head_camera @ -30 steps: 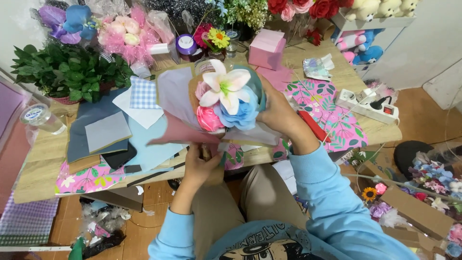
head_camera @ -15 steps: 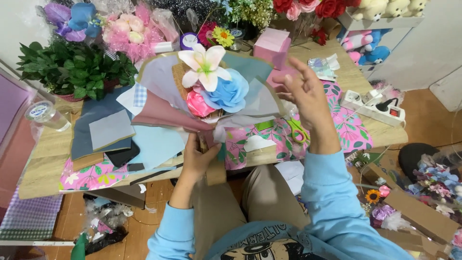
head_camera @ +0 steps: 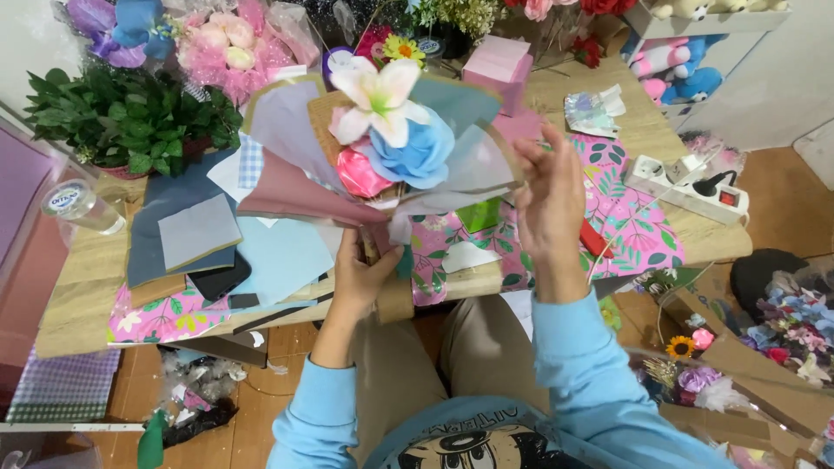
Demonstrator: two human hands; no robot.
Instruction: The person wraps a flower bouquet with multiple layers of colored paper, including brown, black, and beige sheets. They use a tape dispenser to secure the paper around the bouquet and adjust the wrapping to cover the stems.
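My left hand (head_camera: pixel 365 276) grips the wrapped stem of a paper bouquet (head_camera: pixel 382 148) and holds it upright over the table's near edge. The bouquet has a white lily, a blue rose and a pink rose, wrapped in lilac, dusty pink, teal and brown sheets. My right hand (head_camera: pixel 549 201) is raised just to the right of the wrapping, fingers spread, fingertips close to the edge of the grey-lilac sheet, holding nothing.
Stacked coloured paper sheets (head_camera: pixel 200 239) lie on the wooden table (head_camera: pixel 78 304) at the left. A potted green plant (head_camera: pixel 122 117), a pink box (head_camera: pixel 497 62), a power strip (head_camera: pixel 691 187) and floral pink paper (head_camera: pixel 625 217) surround the bouquet. Boxes of artificial flowers (head_camera: pixel 764 347) sit on the floor right.
The bouquet has been lifted from lying towards me to upright. My right hand has come off the wrapping and opened beside it.
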